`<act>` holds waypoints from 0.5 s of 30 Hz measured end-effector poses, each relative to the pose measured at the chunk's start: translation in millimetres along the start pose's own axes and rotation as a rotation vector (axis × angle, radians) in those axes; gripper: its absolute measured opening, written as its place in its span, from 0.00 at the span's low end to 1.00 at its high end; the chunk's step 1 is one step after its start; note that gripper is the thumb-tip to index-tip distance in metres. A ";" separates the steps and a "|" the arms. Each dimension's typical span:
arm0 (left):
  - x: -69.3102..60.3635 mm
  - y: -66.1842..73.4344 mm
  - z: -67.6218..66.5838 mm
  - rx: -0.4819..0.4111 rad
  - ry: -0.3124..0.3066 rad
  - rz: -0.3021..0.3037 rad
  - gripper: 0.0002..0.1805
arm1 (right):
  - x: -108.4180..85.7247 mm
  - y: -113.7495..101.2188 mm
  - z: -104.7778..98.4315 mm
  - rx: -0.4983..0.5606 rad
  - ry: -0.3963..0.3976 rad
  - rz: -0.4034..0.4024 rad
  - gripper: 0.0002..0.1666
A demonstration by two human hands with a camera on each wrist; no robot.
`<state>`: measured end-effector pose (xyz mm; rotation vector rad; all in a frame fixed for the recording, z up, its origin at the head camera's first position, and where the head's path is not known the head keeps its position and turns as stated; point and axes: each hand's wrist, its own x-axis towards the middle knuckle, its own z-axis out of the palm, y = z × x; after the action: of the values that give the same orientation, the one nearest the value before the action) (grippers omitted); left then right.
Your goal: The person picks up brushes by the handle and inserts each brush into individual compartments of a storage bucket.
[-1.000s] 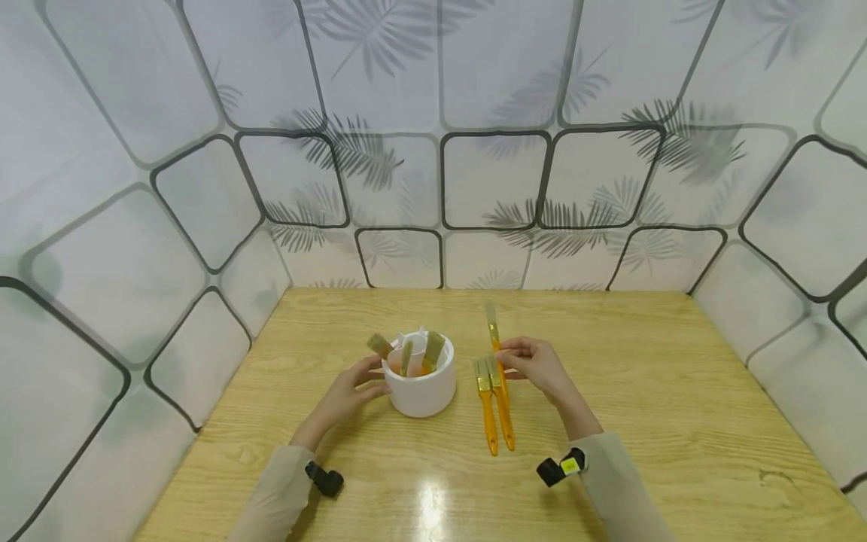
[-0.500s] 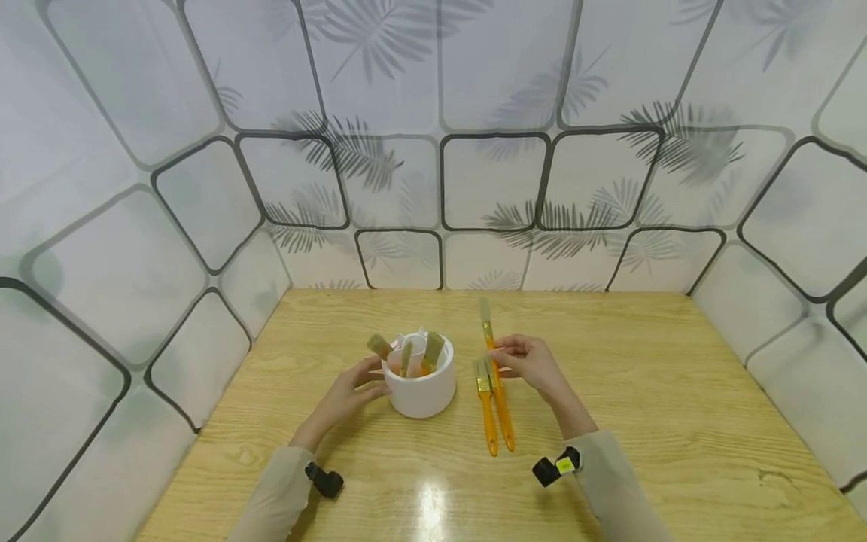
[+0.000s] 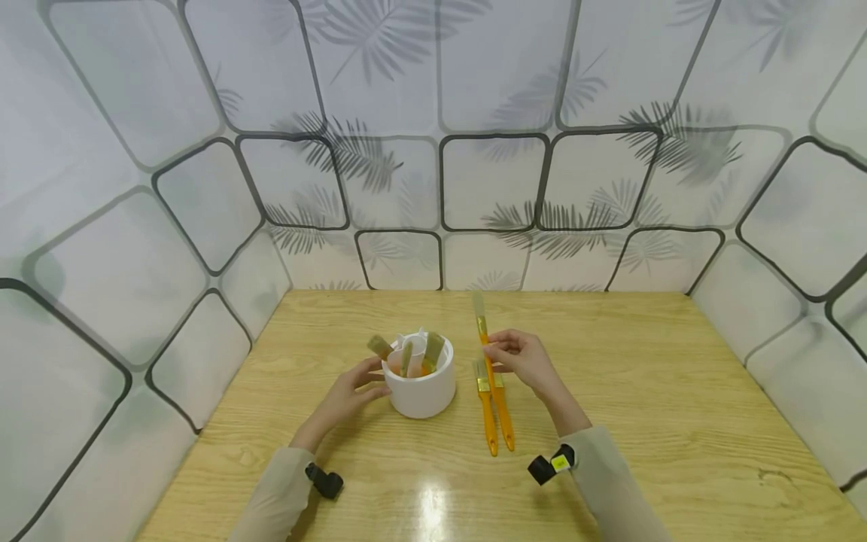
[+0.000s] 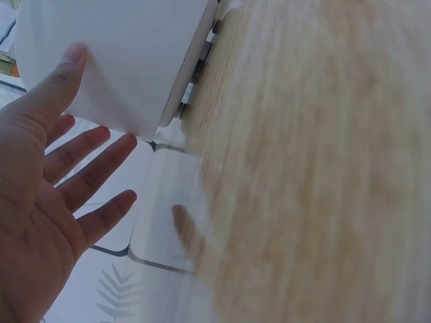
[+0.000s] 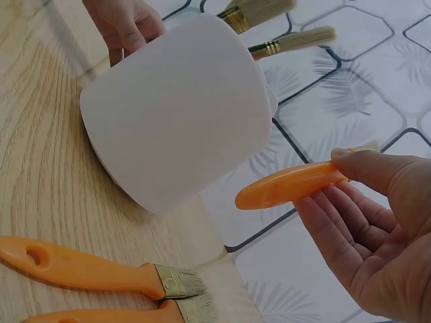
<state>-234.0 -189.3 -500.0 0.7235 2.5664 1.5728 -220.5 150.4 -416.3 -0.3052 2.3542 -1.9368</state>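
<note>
We see the head view evenly bright, with a white glare patch (image 3: pixel 431 506) on the wooden table (image 3: pixel 433 452) near the bottom edge. Both wrist views are dimmer; in the left one, the table blurs softly and the left hand (image 4: pixel 50 195) casts faint shade on the white container (image 4: pixel 128 50).

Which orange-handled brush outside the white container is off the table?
The brush pinched in the person's right grip, held up in the air; the other two orange-handled brushes lie side by side on the table.
</note>
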 end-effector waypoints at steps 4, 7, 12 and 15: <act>-0.2 -3.1 -0.5 0.004 0.003 0.013 0.31 | -3.9 -10.3 2.5 -0.001 0.001 -0.012 0.18; -0.6 -3.4 -0.8 0.009 0.003 0.029 0.32 | -3.6 -13.6 3.7 0.002 0.006 -0.015 0.18; -0.7 -3.7 -0.7 0.014 0.000 0.038 0.32 | -1.1 -17.6 5.2 0.012 0.015 -0.016 0.18; -0.7 -3.4 -0.4 0.018 0.002 0.034 0.32 | 0.0 -19.3 6.0 0.015 0.019 -0.014 0.18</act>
<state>-234.7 -191.3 -502.9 0.7724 2.5859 1.5629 -217.4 141.1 -398.6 -0.3047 2.3542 -1.9710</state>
